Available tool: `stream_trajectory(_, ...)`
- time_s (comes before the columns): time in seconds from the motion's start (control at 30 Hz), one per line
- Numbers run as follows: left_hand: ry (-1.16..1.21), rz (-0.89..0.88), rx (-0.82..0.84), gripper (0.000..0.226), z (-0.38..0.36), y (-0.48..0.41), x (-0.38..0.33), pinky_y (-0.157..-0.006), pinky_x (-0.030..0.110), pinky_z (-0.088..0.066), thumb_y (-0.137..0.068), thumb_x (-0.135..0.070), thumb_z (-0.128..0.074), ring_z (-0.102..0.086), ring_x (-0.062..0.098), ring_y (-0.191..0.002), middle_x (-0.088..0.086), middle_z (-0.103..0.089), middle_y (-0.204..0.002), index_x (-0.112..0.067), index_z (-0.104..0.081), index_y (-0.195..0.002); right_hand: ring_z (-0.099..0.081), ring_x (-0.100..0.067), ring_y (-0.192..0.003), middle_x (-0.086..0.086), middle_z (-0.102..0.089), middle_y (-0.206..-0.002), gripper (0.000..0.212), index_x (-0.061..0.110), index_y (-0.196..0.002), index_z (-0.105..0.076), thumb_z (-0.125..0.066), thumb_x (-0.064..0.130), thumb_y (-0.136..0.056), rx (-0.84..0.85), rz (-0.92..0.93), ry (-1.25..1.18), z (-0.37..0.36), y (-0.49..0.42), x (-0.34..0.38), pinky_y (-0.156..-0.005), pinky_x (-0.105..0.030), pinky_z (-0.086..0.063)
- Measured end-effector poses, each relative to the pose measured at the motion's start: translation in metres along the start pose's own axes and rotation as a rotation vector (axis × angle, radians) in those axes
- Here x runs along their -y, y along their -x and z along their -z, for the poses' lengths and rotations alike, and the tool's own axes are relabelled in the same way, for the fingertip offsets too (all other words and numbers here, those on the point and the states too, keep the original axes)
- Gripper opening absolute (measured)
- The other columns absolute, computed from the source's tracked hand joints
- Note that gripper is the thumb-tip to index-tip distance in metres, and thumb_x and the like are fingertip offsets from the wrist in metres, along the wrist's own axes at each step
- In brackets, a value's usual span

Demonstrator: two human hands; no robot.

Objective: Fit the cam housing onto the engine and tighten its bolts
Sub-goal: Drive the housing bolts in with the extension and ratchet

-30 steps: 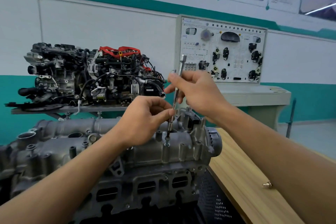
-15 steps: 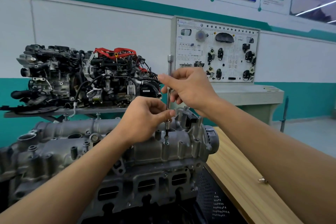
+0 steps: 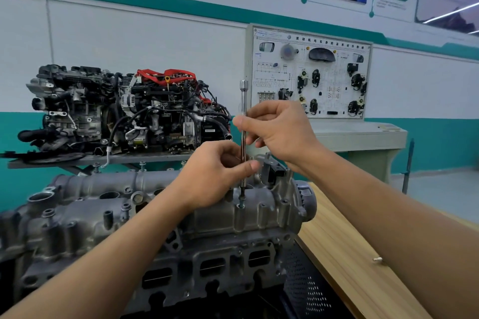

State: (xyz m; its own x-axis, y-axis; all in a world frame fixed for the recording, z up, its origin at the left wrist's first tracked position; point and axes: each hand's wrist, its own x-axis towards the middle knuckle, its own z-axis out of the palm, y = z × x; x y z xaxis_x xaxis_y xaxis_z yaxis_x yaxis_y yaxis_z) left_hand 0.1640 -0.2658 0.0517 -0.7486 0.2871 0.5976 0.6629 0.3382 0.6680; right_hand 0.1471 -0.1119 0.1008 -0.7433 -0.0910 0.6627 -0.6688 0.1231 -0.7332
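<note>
Bright even indoor light, wide-angle bowing at edges, slight softness.

Black sensor (image 3: 272, 172) crowds extension bar (image 3: 243, 137) at right; wooden bench (image 3: 344, 248) open, one loose bolt (image 3: 378, 258).

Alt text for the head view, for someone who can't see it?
Right hand and, below it, left hand pinch a long driver upright on a bolt in the cam housing. Another engine sits behind; a loose bolt lies on the bench.
</note>
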Motion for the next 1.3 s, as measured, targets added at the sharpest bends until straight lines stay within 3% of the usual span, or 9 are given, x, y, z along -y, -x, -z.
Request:
stream_trajectory(0.13,-0.008,0.033,-0.048,0.026,0.002,-0.004,0.007,-0.05,0.021,-0.046,-0.077,-0.022,-0.086,-0.056,0.006,-0.048,-0.001,-0.068,-0.057,-0.009,-0.064,-0.073,-0.055,-0.002,-0.046,0.011,-0.063,-0.052,0.019,0.02,-0.075,-0.071,-0.089,0.023,-0.072,-0.006,0.062,0.079,-0.005,-0.005,-0.003,-0.048,-0.013,-0.044)
stream_trajectory(0.4,-0.021,0.02,-0.033,0.013,0.004,-0.003,0.007,-0.057,0.021,-0.053,-0.08,-0.019,-0.084,-0.065,0.007,-0.057,0.0,-0.073,-0.065,-0.011,-0.073,-0.077,-0.045,-0.011,-0.049,0.007,-0.049,-0.052,0.039,0.022,-0.058,-0.055,-0.089,0.038,-0.069,-0.078,0.031,0.149,0.0,-0.003,-0.007,-0.049,-0.024,-0.041)
stream_trajectory(0.5,-0.05,0.008,0.037,0.008,0.005,-0.002,0.008,-0.074,0.041,-0.06,-0.09,-0.018,-0.074,-0.074,0.027,-0.079,0.007,-0.078,-0.08,-0.012,-0.075,-0.086,-0.05,-0.01,-0.051,0.0,-0.057,-0.057,0.028,0.018,-0.067,-0.064,-0.082,0.035,-0.079,0.008,0.03,0.106,0.002,0.001,-0.008,-0.049,-0.02,-0.042)
stream_trajectory(0.6,-0.039,0.01,0.099,0.013,0.005,-0.001,0.006,-0.086,0.064,-0.052,-0.097,-0.017,-0.064,-0.066,0.049,-0.095,0.021,-0.075,-0.094,-0.012,-0.075,-0.093,-0.053,-0.008,-0.052,-0.009,-0.074,-0.085,0.022,0.013,-0.087,-0.072,-0.061,0.028,-0.098,0.127,-0.002,0.056,0.005,0.004,-0.006,-0.046,-0.022,-0.044)
stream_trajectory(0.73,-0.037,0.033,0.139,0.019,0.005,-0.001,0.009,-0.09,0.071,-0.048,-0.101,-0.016,-0.057,-0.063,0.056,-0.098,0.026,-0.073,-0.099,-0.014,-0.076,-0.097,-0.054,-0.008,-0.056,0.001,-0.077,-0.093,0.024,0.015,-0.093,-0.07,-0.049,0.018,-0.104,0.205,-0.002,0.035,0.012,0.006,-0.005,-0.048,-0.022,-0.046)
stream_trajectory(0.9,-0.009,0.003,0.043,0.015,0.002,-0.003,0.009,-0.07,0.039,-0.058,-0.087,-0.03,-0.078,-0.073,0.023,-0.077,0.001,-0.077,-0.079,-0.016,-0.074,-0.086,-0.057,-0.01,-0.05,-0.017,-0.071,-0.073,0.023,0.007,-0.073,-0.067,-0.071,0.021,-0.091,0.07,0.073,0.096,0.007,0.003,-0.009,-0.044,-0.017,-0.043)
stream_trajectory(1.07,0.005,0.026,-0.01,0.019,0.003,-0.003,0.009,-0.047,0.014,-0.041,-0.083,-0.022,-0.081,-0.053,0.001,-0.045,-0.005,-0.067,-0.056,-0.011,-0.07,-0.072,-0.054,-0.011,-0.042,0.001,-0.057,-0.049,0.038,0.011,-0.069,-0.058,-0.084,0.037,-0.077,-0.047,0.068,0.117,0.002,0.001,-0.012,-0.042,-0.016,-0.041)
stream_trajectory(1.2,-0.066,0.0,0.055,0.018,0.004,-0.002,0.008,-0.055,0.031,-0.049,-0.093,-0.024,-0.07,-0.057,0.013,-0.054,0.001,-0.071,-0.065,-0.011,-0.074,-0.081,-0.057,-0.01,-0.048,0.002,-0.076,-0.077,0.025,0.01,-0.084,-0.071,-0.065,0.031,-0.096,0.128,0.067,0.128,0.006,0.002,-0.007,-0.043,-0.019,-0.043)
stream_trajectory(1.3,-0.05,0.02,0.113,0.019,0.004,-0.002,0.008,-0.085,0.059,-0.055,-0.1,-0.021,-0.06,-0.069,0.045,-0.089,0.02,-0.076,-0.092,-0.013,-0.076,-0.093,-0.061,-0.012,-0.054,0.001,-0.077,-0.088,0.021,0.017,-0.087,-0.071,-0.056,0.022,-0.101,0.2,0.063,0.132,0.012,0.004,-0.003,-0.044,-0.02,-0.046)
